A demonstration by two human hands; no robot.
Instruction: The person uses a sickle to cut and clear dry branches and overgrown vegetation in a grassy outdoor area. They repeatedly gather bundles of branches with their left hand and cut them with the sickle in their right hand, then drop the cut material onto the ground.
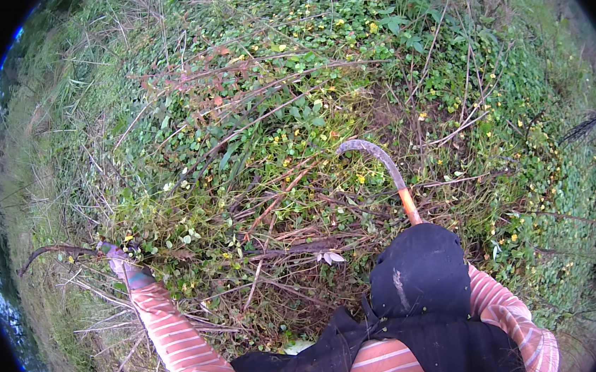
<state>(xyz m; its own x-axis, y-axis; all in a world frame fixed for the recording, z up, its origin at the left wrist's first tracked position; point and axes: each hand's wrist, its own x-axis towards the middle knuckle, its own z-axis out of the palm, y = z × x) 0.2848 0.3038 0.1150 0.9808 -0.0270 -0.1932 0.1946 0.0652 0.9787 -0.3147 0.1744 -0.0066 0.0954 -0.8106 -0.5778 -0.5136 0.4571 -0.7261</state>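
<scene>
At the left, my left hand (119, 261), with purple and teal covering at the hand and wrist, grips a dark woody stem (54, 250). Leafy vines lie against its far side, and the fingers are partly hidden among them. A sickle (380, 155) with a curved, dull grey blade and an orange section near its base (408, 205) points away from me over the cut ground. Its lower end passes behind a rounded black object (417, 271) with a pale smear. That object hides my right hand; only my striped right sleeve (505, 306) shows.
Low green creepers with small yellow flowers (533, 202) spread ahead and to the right. Long dry stems (255, 120) lie across them. Broken brown stalks (293, 250) and bare soil (392, 114) show in the middle. Black cloth (319, 365) hangs over my striped shirt.
</scene>
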